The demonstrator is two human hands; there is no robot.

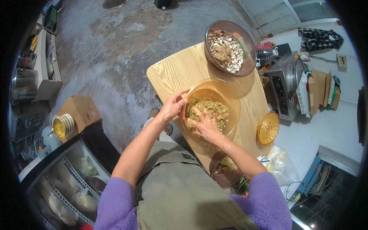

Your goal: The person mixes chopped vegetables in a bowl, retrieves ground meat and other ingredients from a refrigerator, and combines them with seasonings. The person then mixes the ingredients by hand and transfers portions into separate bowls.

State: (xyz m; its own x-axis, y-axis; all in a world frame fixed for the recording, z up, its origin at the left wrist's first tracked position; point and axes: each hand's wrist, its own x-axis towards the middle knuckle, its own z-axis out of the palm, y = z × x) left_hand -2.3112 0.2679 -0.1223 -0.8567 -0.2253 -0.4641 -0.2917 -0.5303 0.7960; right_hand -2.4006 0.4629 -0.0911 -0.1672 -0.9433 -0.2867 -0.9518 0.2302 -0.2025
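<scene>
An amber translucent bowl [234,107] stands on the wooden table before me. Inside it lies a moist chopped mixture [214,107] with green, yellow and reddish bits. My left hand [174,106] grips the bowl's left rim, thumb and fingers on either side of the wall. The fingers of my right hand [207,126] are spread and pushed into the mixture, with bits stuck to them; whether they close on any of it cannot be made out. Beyond, near the table's far corner, a brown translucent bowl [250,57] holds white chopped pieces [231,56], brown pieces and a brown paste-like heap [222,54].
On the wooden table [175,66], an amber fluted dish [268,128] sits at the right edge. Another brown bowl [221,175] is partly under my right forearm, near a clear plastic bag [283,168]. An oven-like appliance [280,89] stands right; a glass-fronted cooler [72,184] and cardboard box [80,115] stand left.
</scene>
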